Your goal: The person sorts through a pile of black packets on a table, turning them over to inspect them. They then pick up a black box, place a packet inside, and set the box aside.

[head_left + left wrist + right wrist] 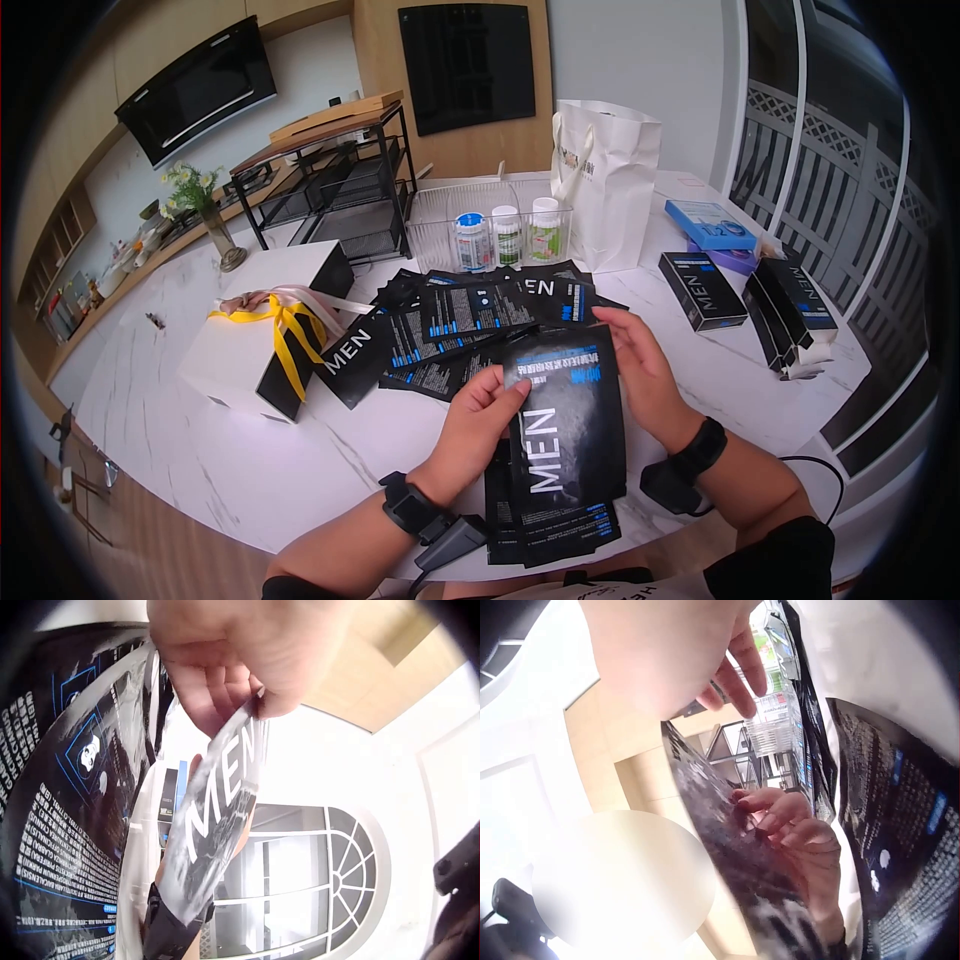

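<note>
A flat black sachet with white MEN lettering and blue print stands between both hands, low over the table. My left hand pinches its left edge, thumb on the printed front. At the sachet's upper right edge is my right hand, its fingers loosely extended; its thumb is hidden. The right wrist view shows those fingers hanging past the sachet's top corner. Under the sachet lie more black sachets near the table's front edge. A spread pile of sachets lies just beyond my hands.
A white box with yellow and pink ribbons sits left. At the back are a clear organizer holding bottles, a white paper bag and a black rack. Black MEN boxes and a blue box stand right.
</note>
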Available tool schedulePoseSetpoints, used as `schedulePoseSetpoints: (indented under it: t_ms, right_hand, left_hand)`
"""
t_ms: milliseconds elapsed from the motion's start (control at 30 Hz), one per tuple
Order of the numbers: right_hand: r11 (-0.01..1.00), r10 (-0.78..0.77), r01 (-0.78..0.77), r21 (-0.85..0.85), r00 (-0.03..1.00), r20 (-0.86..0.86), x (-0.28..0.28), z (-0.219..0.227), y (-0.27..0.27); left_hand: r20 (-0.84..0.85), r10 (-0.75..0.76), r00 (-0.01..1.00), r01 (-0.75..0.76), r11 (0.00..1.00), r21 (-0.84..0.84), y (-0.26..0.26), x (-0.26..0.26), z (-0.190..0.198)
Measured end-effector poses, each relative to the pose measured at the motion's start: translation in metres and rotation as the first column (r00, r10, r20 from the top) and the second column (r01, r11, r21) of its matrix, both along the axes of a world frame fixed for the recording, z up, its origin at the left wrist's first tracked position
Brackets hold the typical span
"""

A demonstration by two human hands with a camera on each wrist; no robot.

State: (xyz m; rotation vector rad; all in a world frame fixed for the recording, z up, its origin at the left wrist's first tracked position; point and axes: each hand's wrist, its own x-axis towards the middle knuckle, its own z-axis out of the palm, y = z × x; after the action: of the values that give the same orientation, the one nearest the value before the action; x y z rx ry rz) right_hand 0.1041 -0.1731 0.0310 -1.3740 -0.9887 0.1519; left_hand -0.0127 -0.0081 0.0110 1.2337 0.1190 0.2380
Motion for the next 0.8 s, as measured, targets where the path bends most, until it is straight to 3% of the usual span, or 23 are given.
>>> schedulePoseSetpoints:
  t_ms: [33,67,167,233,433,467,567,733,800]
  right_hand:
    - [0.999,0.051,-0.054,-0.003,0.956,-0.287,-0.001,0.004,-0.003]
    - [0.997,0.068,-0.076,-0.010,0.932,-0.357,-0.009,0.017,-0.004]
    - [0.995,0.075,-0.091,-0.034,0.941,-0.330,-0.002,-0.005,0.002]
    - [0.992,0.114,-0.124,-0.007,0.934,-0.340,-0.010,0.001,0.003]
    - [0.967,0.139,-0.146,-0.207,0.989,-0.047,-0.015,0.003,-0.005]
    - [0.972,0.107,-0.107,-0.208,0.994,-0.011,-0.016,0.007,-0.005]
    - [0.977,0.073,-0.085,-0.196,0.995,-0.071,-0.010,0.007,-0.001]
    - [0.987,0.068,-0.074,-0.143,0.997,-0.048,-0.016,0.009,-0.003]
    - [0.958,0.115,-0.045,-0.282,0.965,0.235,-0.016,0.010,-0.010]
  left_hand:
    - [0.022,0.016,1.000,-0.016,1.000,0.021,0.001,0.001,-0.002]
    - [0.044,0.031,0.999,-0.033,0.999,0.041,0.002,0.001,-0.002]
    - [-0.008,-0.084,0.996,0.084,0.984,0.156,0.003,-0.006,0.005]
    - [0.004,-0.093,0.996,0.091,0.987,0.133,-0.002,-0.006,0.005]
    - [-0.053,-0.033,0.998,0.041,0.986,0.161,0.002,-0.006,0.005]
    - [-0.028,-0.036,0.999,0.039,0.994,0.103,0.001,-0.004,0.002]
    - [0.029,-0.077,0.997,0.070,0.978,0.199,0.002,-0.007,0.005]
    - [-0.005,-0.059,0.998,0.059,0.988,0.143,0.001,-0.006,0.004]
    - [-0.039,-0.034,0.999,0.039,0.990,0.134,0.002,-0.003,0.000]
